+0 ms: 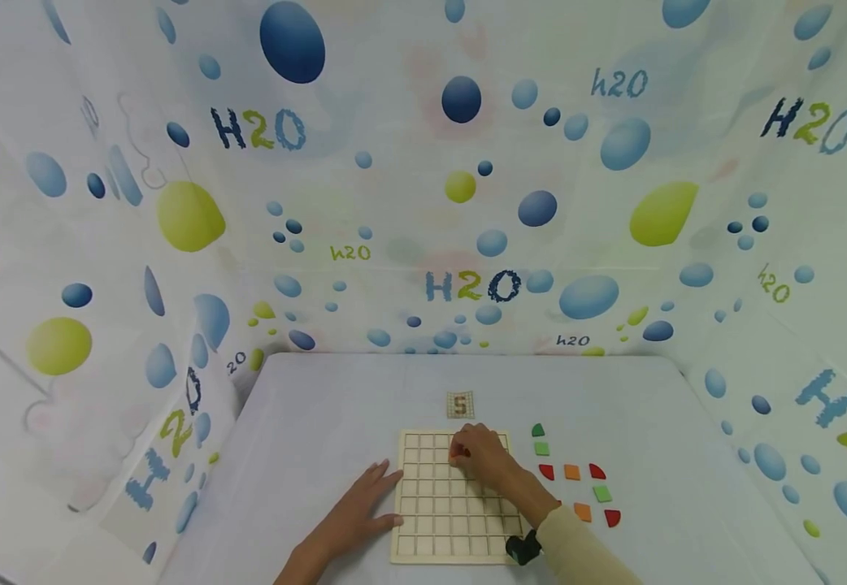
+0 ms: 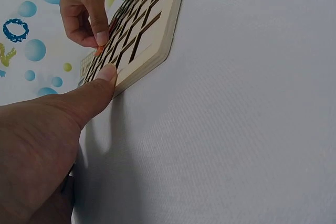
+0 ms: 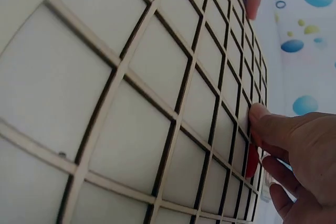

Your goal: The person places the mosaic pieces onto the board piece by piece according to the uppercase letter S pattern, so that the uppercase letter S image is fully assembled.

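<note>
A pale wooden grid board point(image 1: 423, 550) with raised ribs lies on the table. My right hand point(image 1: 484, 455) is over its far part and pinches a small orange tile point(image 2: 98, 50) between thumb and fingers, at one of the far cells. Beside those fingers, a red piece point(image 3: 252, 162) shows in a cell in the right wrist view. My left hand point(image 1: 361, 508) rests along the board's left edge with fingers spread, its thumb point(image 2: 107, 72) touching the rim. The right hand hides some of the cells.
Right of the board lie loose pieces: a dark green one point(image 1: 537, 430), light green squares point(image 1: 602, 493), orange squares point(image 1: 572, 472) and red rounded ones point(image 1: 613, 517). Behind the board lies a small patterned card point(image 1: 460, 405). A printed curtain point(image 1: 394, 203) surrounds the white table point(image 1: 321, 422).
</note>
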`<action>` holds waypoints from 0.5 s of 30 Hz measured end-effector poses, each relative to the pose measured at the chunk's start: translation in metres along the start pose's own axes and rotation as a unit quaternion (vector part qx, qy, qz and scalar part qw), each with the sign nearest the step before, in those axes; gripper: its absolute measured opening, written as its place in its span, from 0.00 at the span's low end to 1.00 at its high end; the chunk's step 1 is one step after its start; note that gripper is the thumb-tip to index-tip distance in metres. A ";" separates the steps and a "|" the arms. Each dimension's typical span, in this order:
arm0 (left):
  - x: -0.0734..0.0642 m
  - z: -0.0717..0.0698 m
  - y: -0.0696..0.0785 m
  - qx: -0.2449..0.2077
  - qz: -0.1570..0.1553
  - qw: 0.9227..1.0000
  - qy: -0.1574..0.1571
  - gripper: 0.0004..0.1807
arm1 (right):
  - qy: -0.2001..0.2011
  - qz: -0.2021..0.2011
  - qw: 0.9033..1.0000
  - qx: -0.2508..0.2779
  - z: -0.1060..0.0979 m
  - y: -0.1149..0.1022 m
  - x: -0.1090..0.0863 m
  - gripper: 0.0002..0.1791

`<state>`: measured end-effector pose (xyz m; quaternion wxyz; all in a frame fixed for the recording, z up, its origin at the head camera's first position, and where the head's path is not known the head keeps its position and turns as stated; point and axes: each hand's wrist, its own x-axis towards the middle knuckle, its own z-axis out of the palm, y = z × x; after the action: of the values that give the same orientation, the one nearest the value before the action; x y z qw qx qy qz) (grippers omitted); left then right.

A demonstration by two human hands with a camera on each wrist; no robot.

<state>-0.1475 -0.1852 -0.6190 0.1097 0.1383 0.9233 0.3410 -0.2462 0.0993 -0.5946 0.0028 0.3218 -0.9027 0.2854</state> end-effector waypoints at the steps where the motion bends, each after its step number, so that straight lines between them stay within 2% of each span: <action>1: 0.000 0.001 0.000 0.000 0.000 1.000 0.000 0.45 | -0.001 -0.003 1.000 -0.007 0.000 0.000 0.000 0.08; 7: 0.001 0.001 -0.002 0.005 0.003 1.000 0.005 0.44 | 0.018 -0.031 0.998 -0.049 -0.001 0.000 0.000 0.04; 15: -0.002 0.000 -0.001 0.011 0.014 1.000 0.006 0.44 | 0.028 -0.014 0.998 -0.056 -0.001 -0.002 -0.003 0.04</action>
<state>-0.1457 -0.1862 -0.6194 0.0976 0.1507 0.9256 0.3332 -0.2433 0.1002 -0.5937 0.0503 0.3254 -0.9124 0.2433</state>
